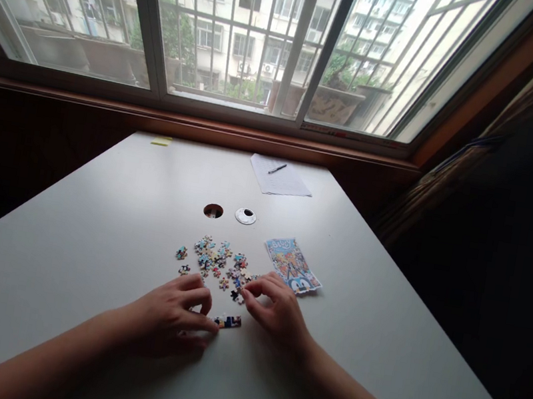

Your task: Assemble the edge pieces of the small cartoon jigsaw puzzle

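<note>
Several loose jigsaw pieces (216, 260) lie scattered on the white table (86, 252). My left hand (171, 319) rests with curled fingers, its fingertips touching a short joined strip of pieces (228, 321). My right hand (274, 309) pinches a single small piece (237, 296) at the near edge of the scatter. A colourful picture card (292, 264) lies just beyond my right hand.
A round cable hole (213, 210) and its white cap (245, 216) sit beyond the pieces. A sheet of paper (280, 178) with a pen (277, 168) and a yellow sticky note (161, 140) lie near the far edge, under the barred window.
</note>
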A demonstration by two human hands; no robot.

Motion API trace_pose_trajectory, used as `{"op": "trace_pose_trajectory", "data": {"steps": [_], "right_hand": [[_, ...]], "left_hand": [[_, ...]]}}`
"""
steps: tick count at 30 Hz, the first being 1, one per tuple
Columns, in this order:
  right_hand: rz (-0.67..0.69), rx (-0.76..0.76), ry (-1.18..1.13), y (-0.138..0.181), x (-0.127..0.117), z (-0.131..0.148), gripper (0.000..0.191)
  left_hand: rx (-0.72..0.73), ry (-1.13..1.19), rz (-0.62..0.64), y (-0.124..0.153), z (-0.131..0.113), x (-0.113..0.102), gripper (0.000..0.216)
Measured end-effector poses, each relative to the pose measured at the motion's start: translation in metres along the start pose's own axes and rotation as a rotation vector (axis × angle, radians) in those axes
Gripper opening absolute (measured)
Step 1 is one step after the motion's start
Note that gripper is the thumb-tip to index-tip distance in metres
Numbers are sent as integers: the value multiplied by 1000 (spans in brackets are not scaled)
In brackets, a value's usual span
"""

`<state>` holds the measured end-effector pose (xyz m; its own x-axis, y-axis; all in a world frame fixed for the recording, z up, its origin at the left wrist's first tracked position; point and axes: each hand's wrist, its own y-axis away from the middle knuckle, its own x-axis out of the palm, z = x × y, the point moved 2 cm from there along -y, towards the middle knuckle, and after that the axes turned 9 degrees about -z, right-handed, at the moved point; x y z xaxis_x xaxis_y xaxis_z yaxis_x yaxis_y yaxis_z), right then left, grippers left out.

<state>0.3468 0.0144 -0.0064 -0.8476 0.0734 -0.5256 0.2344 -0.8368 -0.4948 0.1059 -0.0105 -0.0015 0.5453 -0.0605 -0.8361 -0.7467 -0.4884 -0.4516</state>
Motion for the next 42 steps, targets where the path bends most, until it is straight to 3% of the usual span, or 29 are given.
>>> {"op": "trace_pose_trajectory", "data": {"steps": [15, 26, 35, 42], "right_hand": [[36, -2, 33, -1, 2, 1, 7], [54, 9, 38, -1, 2, 1, 6], [68, 25, 39, 1, 1, -2, 5], [73, 174, -7, 2, 2, -8, 6]], "left_hand": [[116, -105, -49, 0, 4, 5, 29], [98, -158, -55, 0, 5, 5, 33], [-59, -54, -9, 4, 9, 5, 18], [-103, -31, -33, 0, 8, 1, 18]]}}
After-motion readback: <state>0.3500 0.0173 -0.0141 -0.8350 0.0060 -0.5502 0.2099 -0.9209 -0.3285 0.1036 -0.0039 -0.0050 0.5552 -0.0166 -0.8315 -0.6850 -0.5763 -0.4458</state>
